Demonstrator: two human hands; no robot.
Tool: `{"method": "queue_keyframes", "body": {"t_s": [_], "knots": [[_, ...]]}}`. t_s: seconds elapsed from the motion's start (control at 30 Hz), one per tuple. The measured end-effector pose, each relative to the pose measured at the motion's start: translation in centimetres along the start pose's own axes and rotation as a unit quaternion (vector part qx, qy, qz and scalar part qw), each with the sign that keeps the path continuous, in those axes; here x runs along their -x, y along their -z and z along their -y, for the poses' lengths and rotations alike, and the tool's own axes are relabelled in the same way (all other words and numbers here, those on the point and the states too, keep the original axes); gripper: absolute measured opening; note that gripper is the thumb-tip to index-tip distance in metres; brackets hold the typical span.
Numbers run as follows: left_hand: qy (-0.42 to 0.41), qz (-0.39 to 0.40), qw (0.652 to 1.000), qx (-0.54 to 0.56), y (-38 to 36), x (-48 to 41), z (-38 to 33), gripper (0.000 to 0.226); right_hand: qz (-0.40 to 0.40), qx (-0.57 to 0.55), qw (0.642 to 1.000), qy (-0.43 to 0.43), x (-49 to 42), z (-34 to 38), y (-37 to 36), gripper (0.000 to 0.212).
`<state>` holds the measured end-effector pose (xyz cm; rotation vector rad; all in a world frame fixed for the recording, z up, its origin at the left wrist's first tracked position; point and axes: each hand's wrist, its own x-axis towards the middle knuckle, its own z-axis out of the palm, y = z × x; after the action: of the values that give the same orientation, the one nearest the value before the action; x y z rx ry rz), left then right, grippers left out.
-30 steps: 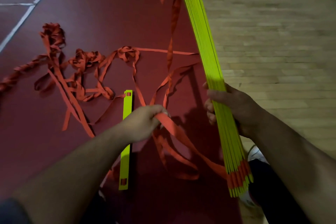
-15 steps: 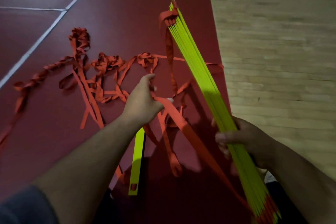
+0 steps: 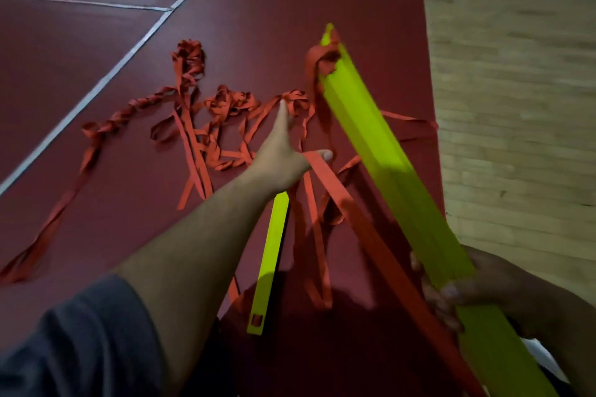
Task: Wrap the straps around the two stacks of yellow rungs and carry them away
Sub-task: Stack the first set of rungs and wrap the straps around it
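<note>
Left hand (image 3: 280, 158) is extending straight, spread fingers, carrying a red strap (image 3: 354, 213) over the thumb web; right hand (image 3: 477, 287) is gripping the tilted yellow rung stack (image 3: 387, 158).

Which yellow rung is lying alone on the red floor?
The single rung beneath the left hand; the others form one stack, tilted up and gripped by the right hand.

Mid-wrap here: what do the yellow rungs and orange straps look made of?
Stack of flat yellow rungs: probably rigid plastic, smooth, slightly glossy; thin, straight, evenly coloured. The single yellow rung on the floor shows a cut square slot. Flat orange straps: probably woven fabric webbing, matte; limp, twisted, bunched.
</note>
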<state>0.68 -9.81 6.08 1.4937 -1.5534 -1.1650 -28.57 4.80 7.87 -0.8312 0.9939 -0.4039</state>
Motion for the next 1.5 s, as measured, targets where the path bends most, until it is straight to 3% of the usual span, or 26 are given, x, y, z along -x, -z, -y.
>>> {"method": "queue_keyframes", "body": {"t_s": [0.07, 0.13, 0.17, 0.37, 0.5, 0.6, 0.73, 0.8, 0.93, 1.0, 1.1, 1.23, 1.37, 1.5], "knots": [[-0.039, 0.0, 0.999, -0.01, -0.2, -0.1, 0.0, 0.097, -0.011, 0.048, 0.999, -0.002, -0.1, -0.1, -0.4, 0.081], [-0.078, 0.002, 0.995, -0.057, -0.8, 0.0, 0.0, 0.035, -0.005, 0.082, 0.997, -0.004, -0.3, -0.1, -1.0, 0.073], [-0.097, 0.018, 0.993, -0.064, -1.0, 0.0, 0.3, 0.015, -0.003, 0.096, 0.995, 0.0, -0.4, -0.2, -1.2, 0.069], [-0.053, 0.045, 0.993, -0.091, -0.7, 0.4, 1.9, 0.013, -0.101, 0.129, 0.985, 0.047, -0.6, 0.4, -0.8, 0.064], [-0.027, 0.069, 0.997, 0.002, -0.2, 1.2, 1.4, 0.019, -0.179, 0.144, 0.971, 0.066, -0.7, 0.4, 0.1, 0.063], [-0.045, 0.098, 0.993, -0.038, -0.4, 2.3, 1.1, 0.017, -0.201, 0.131, 0.968, 0.08, -0.9, 0.1, 0.2, 0.053], [0.009, 0.097, 0.995, 0.025, -0.8, 2.9, 0.9, 0.017, -0.251, 0.113, 0.956, 0.104, -0.8, 0.4, 0.7, 0.056], [0.017, 0.095, 0.995, 0.021, -0.7, 2.6, 0.8, 0.026, -0.275, 0.143, 0.945, 0.1, -0.9, 0.6, 1.1, 0.049], [-0.068, 0.159, 0.982, -0.071, -0.3, 3.0, 1.4, 0.059, -0.295, 0.142, 0.942, 0.079, -1.3, 0.0, 1.0, 0.045], [-0.104, 0.106, 0.987, -0.06, -0.3, 3.0, 1.8, 0.068, -0.301, 0.134, 0.941, 0.076, -1.4, -0.1, 1.0, 0.045], [-0.16, 0.044, 0.985, -0.036, 0.3, 2.4, 1.5, 0.052, -0.319, 0.128, 0.936, 0.081, -1.1, 0.2, 1.5, 0.042], [-0.175, 0.087, 0.978, -0.079, 1.0, 2.4, 1.0, 0.013, -0.329, 0.13, 0.931, 0.09, -0.7, 0.6, 1.6, 0.04], [-0.117, 0.148, 0.976, -0.113, 0.3, 3.2, 0.6, 0.032, -0.334, 0.124, 0.928, 0.108, -0.8, 0.5, 1.5, 0.026], [-0.063, 0.174, 0.974, -0.13, 0.2, 3.5, 1.5, 0.034, -0.349, 0.05, 0.926, 0.137, -0.7, 1.2, 1.7, 0.015]]}}
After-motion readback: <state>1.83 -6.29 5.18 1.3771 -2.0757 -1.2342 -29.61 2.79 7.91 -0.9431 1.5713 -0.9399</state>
